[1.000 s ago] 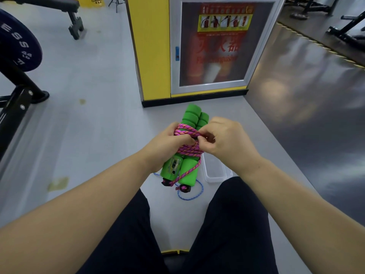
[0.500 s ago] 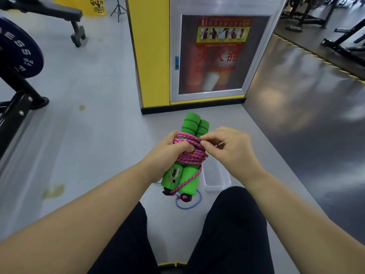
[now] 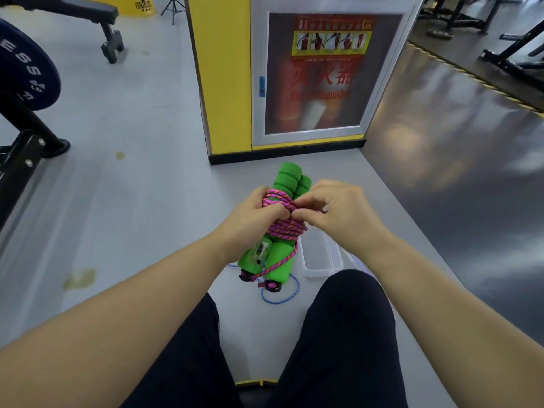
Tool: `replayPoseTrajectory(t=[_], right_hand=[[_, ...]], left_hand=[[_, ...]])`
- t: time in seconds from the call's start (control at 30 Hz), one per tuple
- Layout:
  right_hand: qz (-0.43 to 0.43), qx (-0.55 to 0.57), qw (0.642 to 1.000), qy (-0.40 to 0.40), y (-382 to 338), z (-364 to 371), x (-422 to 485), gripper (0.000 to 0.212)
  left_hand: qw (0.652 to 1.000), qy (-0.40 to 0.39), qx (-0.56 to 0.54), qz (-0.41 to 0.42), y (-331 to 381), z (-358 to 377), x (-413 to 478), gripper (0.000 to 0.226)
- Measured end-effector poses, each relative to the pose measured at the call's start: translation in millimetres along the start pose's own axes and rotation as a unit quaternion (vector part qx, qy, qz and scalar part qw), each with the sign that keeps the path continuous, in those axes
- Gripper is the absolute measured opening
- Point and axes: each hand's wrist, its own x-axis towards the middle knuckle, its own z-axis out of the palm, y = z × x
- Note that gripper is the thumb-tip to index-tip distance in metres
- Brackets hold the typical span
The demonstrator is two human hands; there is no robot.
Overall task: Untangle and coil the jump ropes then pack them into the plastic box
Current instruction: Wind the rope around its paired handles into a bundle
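Observation:
A jump rope with two green foam handles (image 3: 282,260) is held in front of me, its pink braided cord (image 3: 287,229) wound several times around both handles. My left hand (image 3: 253,213) grips the bundle from the left, thumb pressed on the coils. My right hand (image 3: 338,213) pinches the pink cord at the top of the winding, fingertips meeting the left thumb. On the floor below lies a blue rope (image 3: 282,298), partly hidden by the bundle. A clear plastic box (image 3: 321,266) stands on the floor under my right wrist.
I sit on the grey floor with my legs in black trousers (image 3: 347,334) spread. A yellow pillar with a fire extinguisher cabinet (image 3: 312,75) stands just ahead. A weight plate on a black rack (image 3: 20,75) is at left; gym machine frames (image 3: 512,45) at far right.
The bundle has stayed in the same grip. My right hand shifted slightly along the pink cord at the top of the winding, closing in on the left thumb.

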Motion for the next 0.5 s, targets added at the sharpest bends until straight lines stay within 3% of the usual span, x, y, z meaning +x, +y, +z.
replayPoseTrajectory(t=[0.13,0.27,0.5], right_hand=[[-0.071,-0.104,0.992,0.007,-2.3,5.4,-1.6,0.011],[-0.081,-0.170,0.982,0.017,-3.9,9.7,-0.3,0.014],[0.052,-0.016,0.997,-0.051,2.5,5.9,8.3,0.013]], left_hand=[[1.000,0.004,0.027,0.004,1.9,2.7,0.3,0.021],[0.999,0.013,0.037,0.008,1.0,6.5,2.0,0.023],[0.997,0.018,0.070,0.006,2.1,10.6,3.1,0.038]])
